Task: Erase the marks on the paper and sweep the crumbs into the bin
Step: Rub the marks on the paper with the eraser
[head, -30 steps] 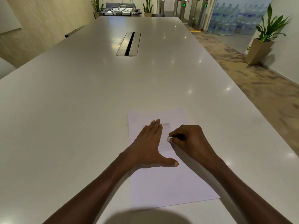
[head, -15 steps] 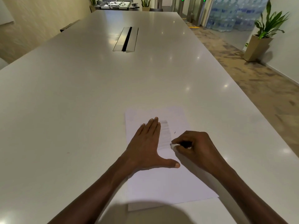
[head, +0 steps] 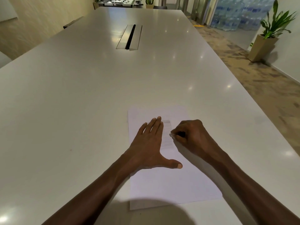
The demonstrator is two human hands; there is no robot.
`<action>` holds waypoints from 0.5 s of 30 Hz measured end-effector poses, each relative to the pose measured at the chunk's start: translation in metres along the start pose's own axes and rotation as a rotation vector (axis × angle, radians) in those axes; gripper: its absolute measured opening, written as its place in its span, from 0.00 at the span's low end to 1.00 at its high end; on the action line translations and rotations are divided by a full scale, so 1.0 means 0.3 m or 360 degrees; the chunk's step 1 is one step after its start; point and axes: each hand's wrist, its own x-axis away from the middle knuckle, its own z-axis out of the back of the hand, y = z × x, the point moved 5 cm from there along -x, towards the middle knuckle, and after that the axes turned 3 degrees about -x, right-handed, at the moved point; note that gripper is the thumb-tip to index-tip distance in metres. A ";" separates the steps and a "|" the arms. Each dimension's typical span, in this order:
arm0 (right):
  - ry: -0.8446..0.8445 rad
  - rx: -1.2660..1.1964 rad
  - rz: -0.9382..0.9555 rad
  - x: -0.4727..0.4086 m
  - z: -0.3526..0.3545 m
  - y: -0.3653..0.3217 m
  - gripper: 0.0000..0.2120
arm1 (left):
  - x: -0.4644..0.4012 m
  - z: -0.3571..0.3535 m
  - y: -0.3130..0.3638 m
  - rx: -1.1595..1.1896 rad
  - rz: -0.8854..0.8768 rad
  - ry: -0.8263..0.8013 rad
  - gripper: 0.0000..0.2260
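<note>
Midway, by my read. Paper (head: pixel 170 184) lies flat on the desk (head: pixel 81 111); left hand (head: pixel 149 146) presses it, fingers straight. Right hand (head: pixel 190 137) pinches a small white eraser (head: pixel 171 135) at a grey smudge of marks (head: pixel 167 133), still visible. Crumbs too small to tell; no bin in view, sweeping left.

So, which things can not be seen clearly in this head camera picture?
- Eraser: only a white tip shows; the right hand grips it and hides the rest.
- Marks on the paper: too faint and blurred to read, partly under the left hand.
- Crumbs: too small to see.
- Bin: outside the picture.
</note>
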 end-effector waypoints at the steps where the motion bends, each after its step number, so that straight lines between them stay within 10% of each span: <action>1: -0.0035 0.0005 -0.0007 0.024 0.002 -0.006 0.05 | 0.000 0.000 0.001 -0.0003 0.0001 -0.0004 0.66; 15: 0.0108 0.0046 0.0087 -0.053 -0.028 0.026 0.05 | -0.003 0.000 0.006 -0.0025 -0.0012 -0.0019 0.66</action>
